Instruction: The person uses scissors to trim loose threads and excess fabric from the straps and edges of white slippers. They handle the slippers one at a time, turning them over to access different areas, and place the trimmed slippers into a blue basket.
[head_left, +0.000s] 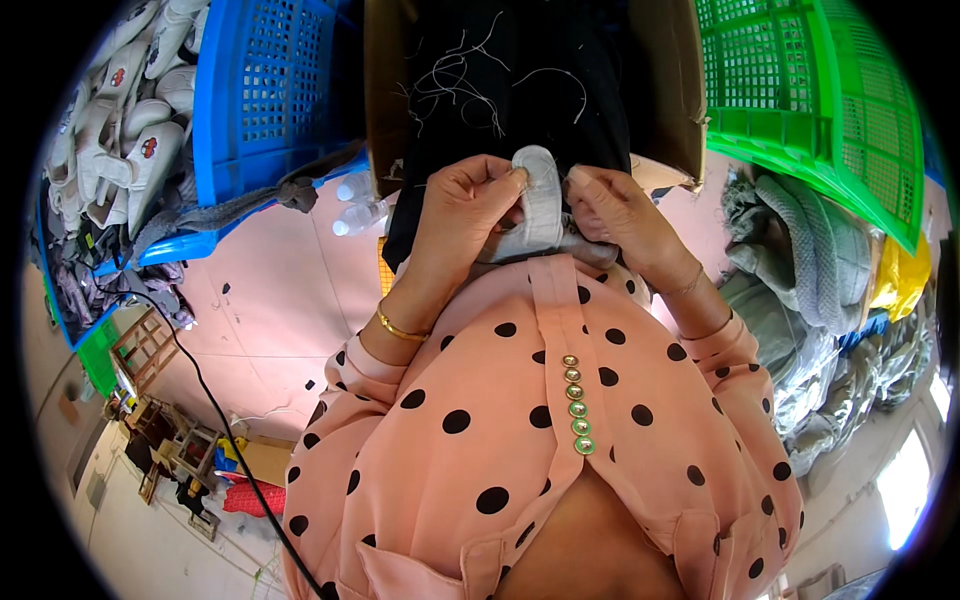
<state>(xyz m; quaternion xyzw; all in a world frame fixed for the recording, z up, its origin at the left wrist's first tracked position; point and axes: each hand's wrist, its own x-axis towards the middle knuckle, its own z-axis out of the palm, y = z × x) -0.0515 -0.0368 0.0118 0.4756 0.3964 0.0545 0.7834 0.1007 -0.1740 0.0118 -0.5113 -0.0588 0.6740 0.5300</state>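
A pale grey-white stitched cloth piece [541, 205], long with a rounded end, stands up in front of my chest; it looks like a part of a cloth shoe. Its left edge is pinched between the thumb and fingers of my left hand [472, 205]. Just to its right, the thumb and fingertips of my right hand [618, 215] are pressed together. Whatever that pinch holds is too small or hidden to make out. More grey cloth shows below the piece, against my lap. Loose white threads [465, 85] lie on the black cloth over my legs.
An open cardboard box [668, 90] surrounds my legs. On the left stand a blue plastic crate [215, 120] and a heap of white shoes [150, 160]. A green crate [770, 130] and grey textiles [800, 250] are at the right. Clear bottles [358, 217] lie beside the box.
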